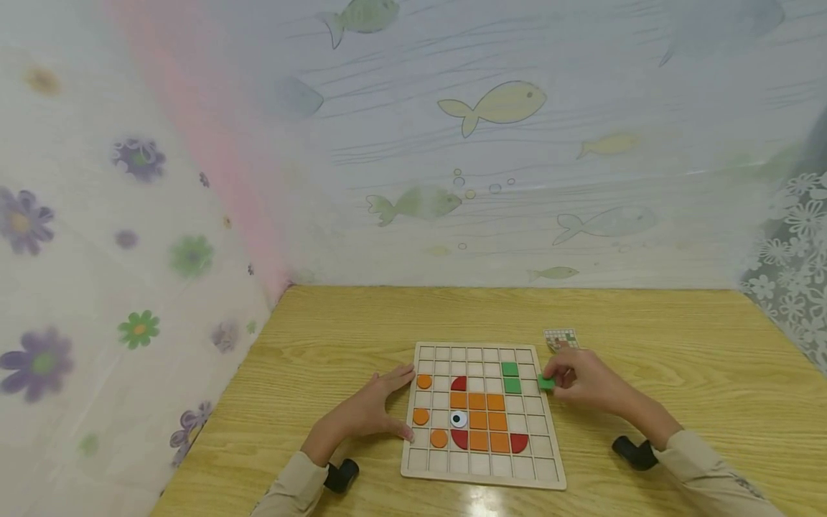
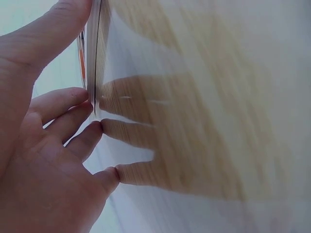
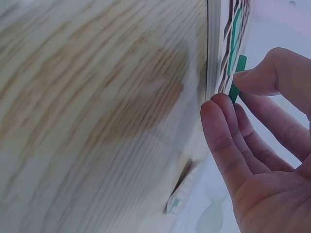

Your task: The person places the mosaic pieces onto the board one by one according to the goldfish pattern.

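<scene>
A wooden grid board (image 1: 436, 465) lies on the table, bearing orange squares (image 1: 477, 421), three orange discs (image 1: 423, 381), red rounded pieces (image 1: 519, 443), a round eye piece (image 1: 458, 418) and two green squares (image 1: 510, 369). My right hand (image 1: 589, 379) pinches another green square tile (image 1: 545, 383) between thumb and fingers at the board's right edge. In the right wrist view that green tile (image 3: 241, 65) stands edge-on under the thumb. Along the board's left edge rests my left hand (image 1: 363, 408), thumb and fingers spread. Its fingertips touch the board's side in the left wrist view.
Beyond my right hand lies a small pattern card (image 1: 560, 338), partly covered by the fingers. The wood-grain table (image 1: 349, 323) meets a fish-print wall sheet (image 1: 388, 258) at the back and a flowered sheet (image 1: 213, 287) on the left. Each wrist wears a black device (image 1: 341, 475).
</scene>
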{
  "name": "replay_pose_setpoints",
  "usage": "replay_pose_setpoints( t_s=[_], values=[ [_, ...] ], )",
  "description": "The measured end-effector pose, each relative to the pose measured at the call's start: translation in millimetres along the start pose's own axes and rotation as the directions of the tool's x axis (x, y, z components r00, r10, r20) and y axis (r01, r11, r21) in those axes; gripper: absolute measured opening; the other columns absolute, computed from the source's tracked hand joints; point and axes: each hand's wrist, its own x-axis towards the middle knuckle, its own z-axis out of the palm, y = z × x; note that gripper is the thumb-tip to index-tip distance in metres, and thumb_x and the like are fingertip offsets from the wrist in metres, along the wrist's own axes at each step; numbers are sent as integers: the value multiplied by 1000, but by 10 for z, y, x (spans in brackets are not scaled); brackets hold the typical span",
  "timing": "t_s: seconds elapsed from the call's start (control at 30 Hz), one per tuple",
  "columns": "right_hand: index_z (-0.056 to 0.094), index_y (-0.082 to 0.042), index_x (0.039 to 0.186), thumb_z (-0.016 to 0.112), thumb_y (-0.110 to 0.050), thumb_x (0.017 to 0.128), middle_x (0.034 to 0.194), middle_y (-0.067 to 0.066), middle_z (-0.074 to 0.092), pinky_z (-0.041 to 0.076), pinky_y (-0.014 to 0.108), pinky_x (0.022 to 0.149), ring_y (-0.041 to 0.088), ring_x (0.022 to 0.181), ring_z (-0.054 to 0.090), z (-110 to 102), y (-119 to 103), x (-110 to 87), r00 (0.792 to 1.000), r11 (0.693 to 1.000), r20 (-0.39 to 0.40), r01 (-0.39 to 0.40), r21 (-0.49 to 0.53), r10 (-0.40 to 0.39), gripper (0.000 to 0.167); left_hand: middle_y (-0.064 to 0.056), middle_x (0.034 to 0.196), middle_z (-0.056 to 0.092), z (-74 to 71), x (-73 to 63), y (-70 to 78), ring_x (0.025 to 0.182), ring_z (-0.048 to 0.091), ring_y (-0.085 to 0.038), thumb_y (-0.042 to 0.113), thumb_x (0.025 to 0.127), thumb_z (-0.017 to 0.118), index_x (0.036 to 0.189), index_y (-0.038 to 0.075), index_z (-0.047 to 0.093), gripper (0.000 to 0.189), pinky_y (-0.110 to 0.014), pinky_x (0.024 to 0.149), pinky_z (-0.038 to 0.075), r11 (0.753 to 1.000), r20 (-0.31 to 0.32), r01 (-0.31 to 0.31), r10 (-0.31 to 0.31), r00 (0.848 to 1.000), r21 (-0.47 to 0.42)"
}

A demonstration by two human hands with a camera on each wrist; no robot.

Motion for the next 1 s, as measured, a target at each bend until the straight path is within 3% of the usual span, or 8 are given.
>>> replay_pose_setpoints(
  t_s=[0.37, 0.7, 1.0],
  values=[
    [66, -7, 83, 67, 7, 69, 74, -5, 60, 51, 25, 56, 4, 65, 55, 63, -21, 52, 1000, 1000, 5, 16, 6, -16, 19, -9, 153, 26, -2, -6, 8, 142, 19, -29, 48, 69, 79, 147, 3, 33, 101, -58, 111, 8, 1000, 2, 3, -3, 1000, 9],
    [66, -6, 81, 66, 7, 70, 75, 4, 59, 50, 24, 55, 9, 65, 55, 92, -56, 102, 999, 1000, 30, 27, 1, -27, 17, -8, 154, 26, -8, -7, 0, 142, 18, -28, 50, 69, 78, 147, 5, 32, 101, -58, 112, 8, 1000, 2, 7, -7, 1000, 9],
    [67, -5, 82, 67, 8, 69, 76, 3, 59, 49, 23, 55, 10, 65, 55, 121, -76, 137, 998, 999, 41, 38, -17, -38, 19, -5, 155, 25, -1, -5, -2, 142, 17, -25, 51, 69, 78, 148, 7, 32, 102, -55, 113, 7, 1000, 10, 24, -24, 1000, 3]
  ],
)
